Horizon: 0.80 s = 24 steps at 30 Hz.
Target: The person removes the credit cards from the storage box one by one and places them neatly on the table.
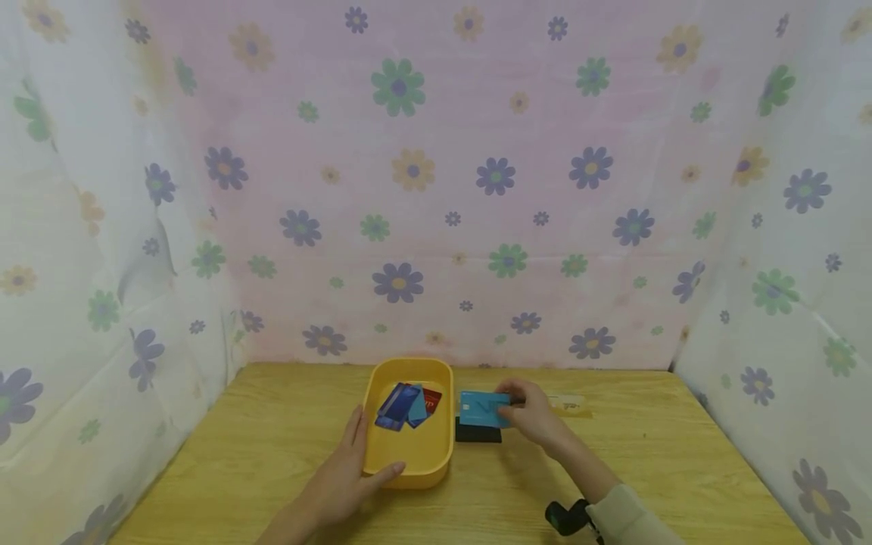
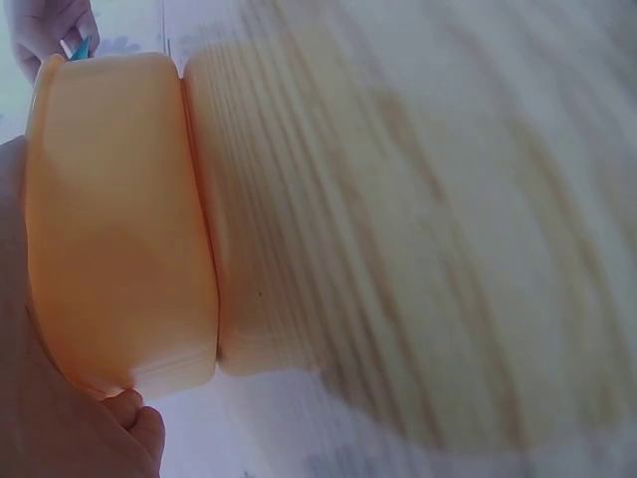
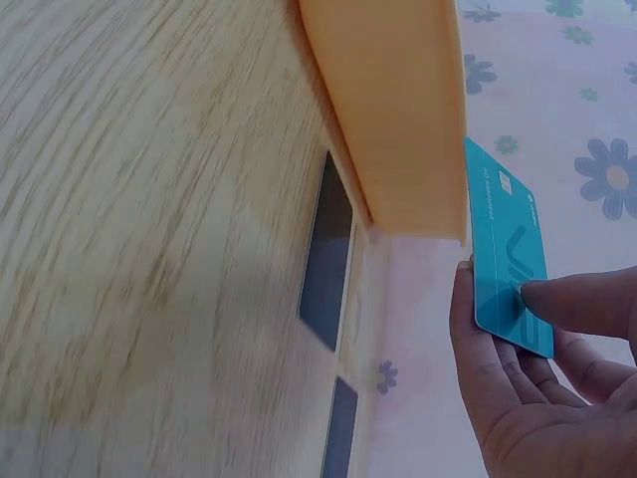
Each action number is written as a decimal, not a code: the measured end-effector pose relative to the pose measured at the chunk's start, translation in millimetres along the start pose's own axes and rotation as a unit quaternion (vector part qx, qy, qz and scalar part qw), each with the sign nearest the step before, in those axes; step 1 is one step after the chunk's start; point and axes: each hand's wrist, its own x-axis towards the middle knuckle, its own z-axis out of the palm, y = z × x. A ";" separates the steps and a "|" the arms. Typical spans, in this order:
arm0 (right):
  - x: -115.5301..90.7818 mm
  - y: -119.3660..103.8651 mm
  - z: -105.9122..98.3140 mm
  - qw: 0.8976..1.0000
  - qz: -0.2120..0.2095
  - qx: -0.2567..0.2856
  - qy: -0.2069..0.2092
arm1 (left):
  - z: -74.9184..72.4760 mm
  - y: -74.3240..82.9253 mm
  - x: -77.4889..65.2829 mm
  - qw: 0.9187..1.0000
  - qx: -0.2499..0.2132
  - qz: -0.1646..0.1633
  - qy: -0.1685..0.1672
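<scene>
In the head view my right hand [image 1: 534, 412] holds a teal bank card [image 1: 480, 409] just right of a yellow plastic bin [image 1: 409, 481]. The right wrist view shows the teal card [image 3: 506, 249] pinched between thumb and fingers, raised off the table near the bin's wall [image 3: 398, 119]. My left hand [image 1: 341, 469] grips the bin at its left side and near front corner, thumb by the front rim. Inside the bin lie dark blue cards [image 1: 397, 405], a light blue card [image 1: 418, 412] and a red card [image 1: 433, 399], overlapping.
A black card [image 1: 479, 434] lies on the wooden table [image 1: 272, 431] beside the bin, partly under the teal card in view. A pale yellowish card [image 1: 568, 403] lies behind the right hand. A black device [image 1: 568, 518] sits at the right wrist. Flowered cloth [image 1: 443, 189] encloses the table.
</scene>
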 end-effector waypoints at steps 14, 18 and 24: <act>-14.2 22.6 -32.4 0.999 0.003 -0.053 0.006 | -1.6 2.2 -0.4 1.000 -0.004 -0.001 -0.002; -15.7 31.7 -37.8 0.999 0.008 -0.052 0.007 | -1.5 2.1 -0.1 1.000 -0.003 -0.002 -0.003; -16.9 40.9 -45.0 0.998 0.026 -0.056 0.008 | -0.3 0.7 0.1 1.000 0.000 -0.001 0.001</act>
